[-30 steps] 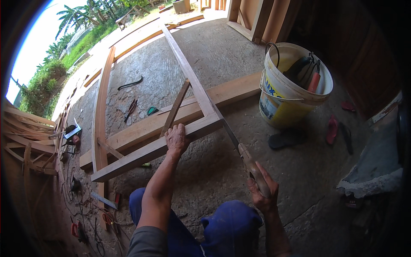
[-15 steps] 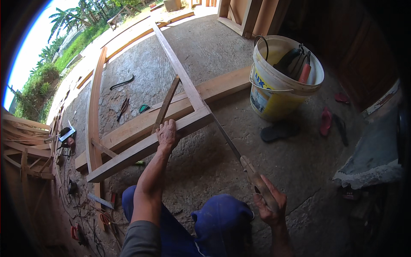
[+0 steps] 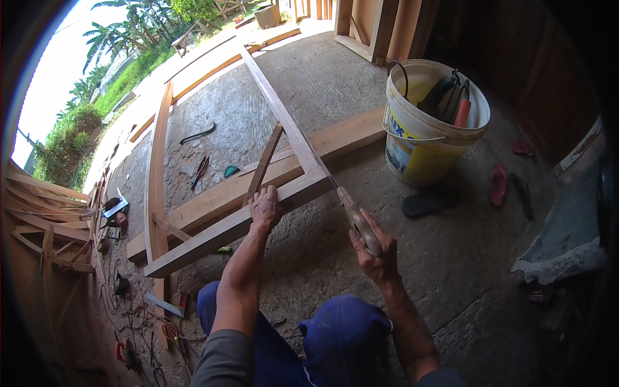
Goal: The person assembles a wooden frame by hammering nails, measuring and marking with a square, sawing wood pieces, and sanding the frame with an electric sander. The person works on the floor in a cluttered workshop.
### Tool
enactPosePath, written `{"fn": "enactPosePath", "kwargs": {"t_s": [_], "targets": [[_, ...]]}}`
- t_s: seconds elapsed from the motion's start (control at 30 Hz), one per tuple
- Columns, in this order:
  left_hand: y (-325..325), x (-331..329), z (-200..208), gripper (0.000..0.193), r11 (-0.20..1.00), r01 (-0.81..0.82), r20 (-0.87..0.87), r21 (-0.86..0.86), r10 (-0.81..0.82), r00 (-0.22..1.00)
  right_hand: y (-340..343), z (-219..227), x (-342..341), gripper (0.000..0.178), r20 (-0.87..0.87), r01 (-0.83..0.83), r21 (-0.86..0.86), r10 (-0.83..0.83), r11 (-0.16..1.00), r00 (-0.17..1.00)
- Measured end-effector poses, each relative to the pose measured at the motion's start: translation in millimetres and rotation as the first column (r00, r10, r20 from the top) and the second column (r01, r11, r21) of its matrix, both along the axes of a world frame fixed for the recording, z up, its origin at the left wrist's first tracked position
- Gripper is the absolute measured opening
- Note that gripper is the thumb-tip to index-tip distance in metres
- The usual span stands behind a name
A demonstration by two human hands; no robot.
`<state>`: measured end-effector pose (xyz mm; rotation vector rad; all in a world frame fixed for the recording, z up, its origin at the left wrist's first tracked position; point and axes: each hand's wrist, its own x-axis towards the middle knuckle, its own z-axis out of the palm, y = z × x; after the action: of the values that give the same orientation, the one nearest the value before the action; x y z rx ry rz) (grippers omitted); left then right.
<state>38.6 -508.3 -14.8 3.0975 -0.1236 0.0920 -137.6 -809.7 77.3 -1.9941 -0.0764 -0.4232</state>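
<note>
A wooden frame (image 3: 278,97) lies at a slant across a thick wooden beam (image 3: 348,134). My left hand (image 3: 264,205) is closed over the frame's near rail (image 3: 206,242), beside a short diagonal brace (image 3: 264,161). In my right hand (image 3: 376,250) is a handsaw (image 3: 354,216), gripped by its worn wooden handle. Its blade meets the frame's right near corner, and only a short stretch of the blade shows in front of the handle. Whether the teeth are inside a cut cannot be made out.
A white and yellow bucket (image 3: 403,145) of tools stands to the right, with a dark sandal (image 3: 430,200) near its base. Pliers (image 3: 200,172) and a curved bar (image 3: 197,133) lie on the concrete. Cords and a try square (image 3: 163,304) lie at left.
My right hand has pushed the handsaw forward and left, bringing its handle close to the frame's corner; less blade shows. My left hand keeps its place on the rail. The view has shifted slightly.
</note>
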Motion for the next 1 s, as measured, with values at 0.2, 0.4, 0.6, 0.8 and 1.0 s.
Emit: {"fn": "enactPosePath", "kwargs": {"t_s": [0.2, 0.4, 0.6, 0.8, 1.0], "targets": [[4, -9, -1, 0.042, 0.999, -0.043, -0.021, -0.03, 0.042, 0.999, -60, 5, -172, 0.044, -0.066, -0.08, -0.277, 0.064, 0.958, 0.996], [0, 5, -7, 0.04, 0.999, 0.015, 0.03, -0.036, -0.014, 0.999, 11, -12, 33, 0.044, -0.025, -0.004, 0.109, 0.007, 0.994, 1.0], [20, -7, -7, 0.044, 1.0, -0.011, 0.001, -0.028, 0.011, 1.0, -11, -29, -50, 0.047, 0.018, -0.045, -0.163, 0.049, 0.986, 0.999], [8, 0, -14, 0.04, 1.0, -0.001, -0.004, 0.022, 0.001, 1.0, -28, -36, -108, 0.047, -0.023, -0.076, -0.193, 0.073, 0.978, 0.997], [3, 10, -9, 0.037, 0.998, 0.054, 0.009, -0.012, -0.054, 0.999, 28, -33, 80, 0.049, 0.079, 0.017, -0.034, -0.014, 0.999, 0.997]]}}
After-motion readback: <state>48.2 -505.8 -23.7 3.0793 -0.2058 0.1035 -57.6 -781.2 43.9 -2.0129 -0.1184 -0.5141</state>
